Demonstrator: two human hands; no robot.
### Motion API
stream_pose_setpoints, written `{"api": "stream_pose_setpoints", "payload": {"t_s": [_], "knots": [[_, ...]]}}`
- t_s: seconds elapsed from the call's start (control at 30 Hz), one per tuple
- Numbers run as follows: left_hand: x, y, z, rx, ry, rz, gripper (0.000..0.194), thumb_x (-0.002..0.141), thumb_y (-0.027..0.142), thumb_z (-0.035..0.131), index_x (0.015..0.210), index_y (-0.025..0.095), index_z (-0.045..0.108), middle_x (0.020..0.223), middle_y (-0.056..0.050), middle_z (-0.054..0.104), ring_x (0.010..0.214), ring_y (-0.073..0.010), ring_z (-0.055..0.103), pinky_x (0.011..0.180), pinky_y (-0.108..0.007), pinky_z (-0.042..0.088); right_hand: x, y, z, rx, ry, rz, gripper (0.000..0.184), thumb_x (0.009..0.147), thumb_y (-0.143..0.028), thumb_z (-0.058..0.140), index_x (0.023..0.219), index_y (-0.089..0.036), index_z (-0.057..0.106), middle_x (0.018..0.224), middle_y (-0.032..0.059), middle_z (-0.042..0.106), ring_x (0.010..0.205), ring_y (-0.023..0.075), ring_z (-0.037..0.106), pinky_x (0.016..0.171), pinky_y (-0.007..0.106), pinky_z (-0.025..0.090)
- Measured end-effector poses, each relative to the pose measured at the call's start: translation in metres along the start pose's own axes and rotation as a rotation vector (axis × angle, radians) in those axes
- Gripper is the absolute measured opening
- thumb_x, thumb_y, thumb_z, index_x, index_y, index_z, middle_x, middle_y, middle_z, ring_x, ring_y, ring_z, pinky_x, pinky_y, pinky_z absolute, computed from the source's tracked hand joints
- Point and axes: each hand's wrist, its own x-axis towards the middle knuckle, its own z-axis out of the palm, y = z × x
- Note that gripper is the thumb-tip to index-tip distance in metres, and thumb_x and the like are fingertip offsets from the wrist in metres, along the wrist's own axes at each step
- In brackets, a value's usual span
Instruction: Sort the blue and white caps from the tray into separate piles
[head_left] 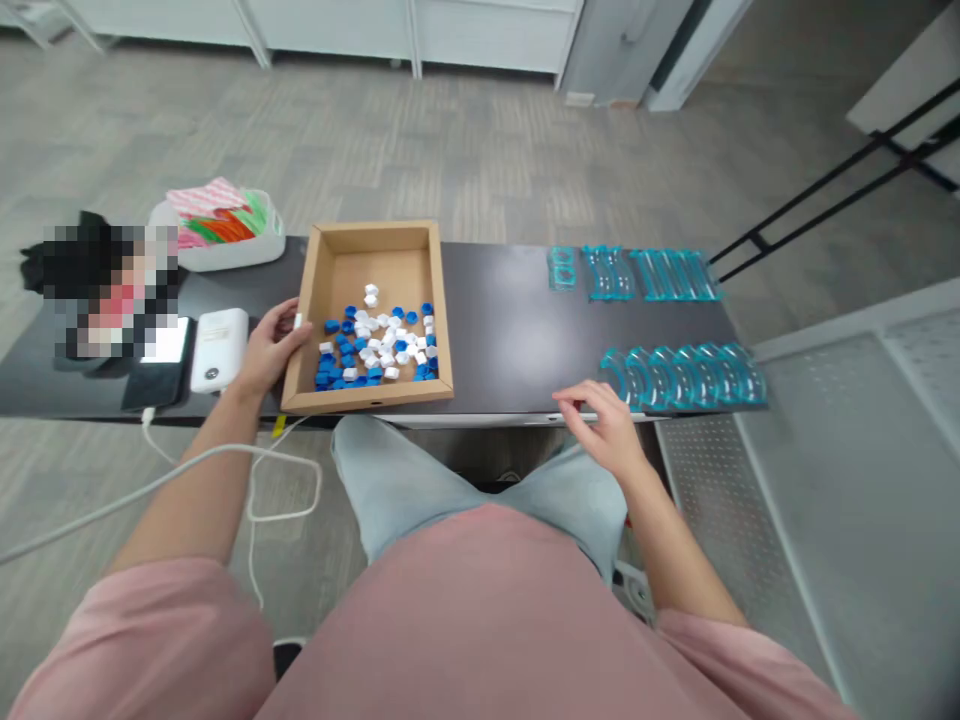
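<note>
My left hand grips the left wall of a shallow open cardboard box, thumb at the rim and other fingers partly hidden outside it. Loose white hexagonal pieces and blue hexagonal pieces lie scattered over the box floor, mostly in the half nearer me. At the table's front edge, my right hand hovers with fingers loosely extended, holding nothing. Just beyond its fingers is a row of curved clear teal plastic pieces. Behind that row lie straight teal pieces, wavy ones and small square-framed ones.
The dark narrow table carries a white bin with colourful packets, a white power bank and a black phone on the left. A white cable loops over my left forearm. A metal panel stands at right.
</note>
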Motion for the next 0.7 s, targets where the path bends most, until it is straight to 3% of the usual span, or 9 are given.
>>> {"api": "stream_pose_setpoints", "payload": {"t_s": [0.17, 0.23, 0.37, 0.53, 0.7], "knots": [[-0.008, 0.0, -0.002, -0.055, -0.031, -0.059, 0.06, 0.077, 0.048, 0.075, 0.136, 0.055, 0.08, 0.142, 0.021, 0.088, 0.151, -0.0343, 0.075, 0.132, -0.06, 0.059, -0.041, 0.02, 0.003, 0.021, -0.015, 0.057, 0.042, 0.119, -0.055, 0.05, 0.118, -0.046, 0.09, 0.11, 0.0097, 0.091, 0.103, 0.0419, 0.084, 0.104, 0.069, 0.062], [-0.009, 0.0, 0.0, -0.06, -0.044, -0.062, 0.073, 0.067, 0.053, 0.078, 0.14, 0.049, 0.083, 0.142, 0.014, 0.09, 0.151, -0.0402, 0.076, 0.131, -0.063, 0.061, -0.048, 0.029, 0.004, 0.032, 0.044, 0.052, 0.039, 0.119, -0.055, 0.052, 0.116, -0.045, 0.089, 0.106, 0.009, 0.09, 0.101, 0.0407, 0.083, 0.102, 0.068, 0.062], [-0.014, 0.004, 0.005, -0.05, -0.01, -0.089, 0.101, 0.056, 0.057, 0.083, 0.151, 0.025, 0.084, 0.145, -0.007, 0.089, 0.15, -0.0493, 0.076, 0.133, -0.065, 0.061, -0.058, 0.047, 0.002, 0.012, 0.16, 0.081, 0.034, 0.118, -0.053, 0.057, 0.117, -0.043, 0.089, 0.105, 0.0096, 0.088, 0.103, 0.0411, 0.082, 0.102, 0.067, 0.062], [-0.02, 0.006, 0.01, -0.08, 0.046, -0.075, 0.091, 0.064, 0.054, 0.085, 0.149, 0.022, 0.086, 0.129, -0.009, 0.09, 0.131, -0.0411, 0.084, 0.123, -0.056, 0.068, -0.064, 0.064, -0.006, -0.123, 0.263, 0.236, 0.033, 0.116, -0.05, 0.06, 0.133, -0.043, 0.087, 0.136, 0.0145, 0.086, 0.134, 0.0463, 0.076, 0.119, 0.072, 0.058], [-0.025, 0.008, 0.013, -0.091, 0.078, -0.068, 0.085, 0.071, 0.047, 0.086, 0.151, 0.017, 0.085, 0.118, -0.009, 0.09, 0.114, -0.0335, 0.086, 0.108, -0.047, 0.074, -0.066, 0.064, -0.01, -0.19, 0.342, 0.323, 0.038, 0.114, -0.052, 0.058, 0.139, -0.043, 0.085, 0.147, 0.0198, 0.08, 0.143, 0.0482, 0.071, 0.125, 0.073, 0.055]]}}
